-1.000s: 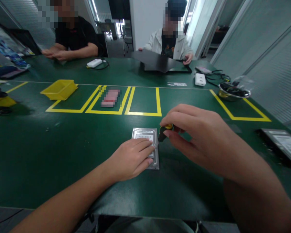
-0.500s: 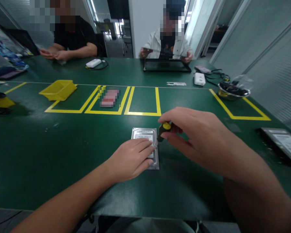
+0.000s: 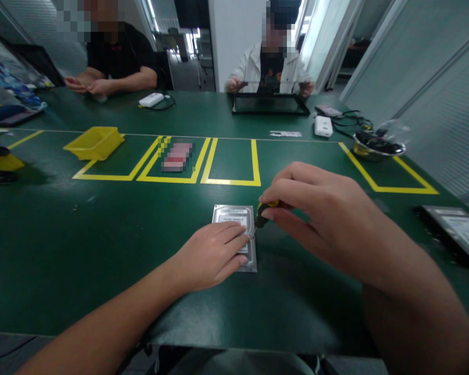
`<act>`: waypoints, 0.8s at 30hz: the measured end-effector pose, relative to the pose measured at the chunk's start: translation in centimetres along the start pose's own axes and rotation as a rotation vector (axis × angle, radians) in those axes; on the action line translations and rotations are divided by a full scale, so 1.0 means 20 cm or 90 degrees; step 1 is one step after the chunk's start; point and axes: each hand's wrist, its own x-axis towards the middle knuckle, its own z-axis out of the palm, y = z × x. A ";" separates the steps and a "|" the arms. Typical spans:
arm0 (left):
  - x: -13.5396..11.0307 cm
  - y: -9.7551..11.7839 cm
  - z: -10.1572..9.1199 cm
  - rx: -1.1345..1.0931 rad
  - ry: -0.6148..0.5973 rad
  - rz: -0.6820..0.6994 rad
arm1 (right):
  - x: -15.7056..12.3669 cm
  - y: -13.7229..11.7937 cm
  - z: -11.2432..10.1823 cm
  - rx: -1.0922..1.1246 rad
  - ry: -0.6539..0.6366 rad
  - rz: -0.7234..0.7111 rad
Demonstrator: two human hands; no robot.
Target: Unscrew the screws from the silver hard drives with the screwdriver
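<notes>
A silver hard drive with a white label lies flat on the green table in front of me. My left hand rests across it, fingers stretched out over the label and covering much of its middle. In my right hand is a short, stubby screwdriver with a black and yellow handle, gripped between thumb and fingers. It is tilted, and its tip meets the drive's right edge close to my left fingertips. The exact contact at the tip is too small to make out.
A second hard drive lies at the right. Yellow tape marks areas beyond my hands. Further off are a yellow bin, a pixelated pinkish object, a metal bowl of dark items and a white adapter. Two people sit opposite.
My right hand has turned on the screwdriver, its knuckles rising a little, and the handle's yellow end is now mostly covered by fingers. My left hand and the drive have stayed put.
</notes>
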 end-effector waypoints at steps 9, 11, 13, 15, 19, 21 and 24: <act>0.00 0.00 0.00 -0.005 -0.007 -0.002 | -0.01 0.01 -0.01 0.011 0.002 -0.006; 0.00 0.00 0.00 -0.004 -0.008 -0.002 | -0.01 0.01 -0.01 0.013 0.004 -0.015; 0.00 0.00 0.01 -0.003 -0.007 -0.002 | -0.02 0.01 -0.01 0.010 -0.002 -0.021; 0.00 0.00 0.01 -0.002 -0.005 -0.002 | -0.02 0.00 -0.01 0.006 -0.012 -0.022; 0.00 0.00 0.00 -0.002 -0.007 -0.002 | -0.01 -0.01 -0.02 0.006 -0.015 -0.020; 0.00 0.00 0.00 -0.002 -0.006 -0.001 | -0.01 -0.02 -0.02 0.010 -0.016 -0.018; 0.00 0.00 0.00 -0.001 -0.001 -0.004 | -0.01 -0.01 -0.02 0.018 -0.011 -0.022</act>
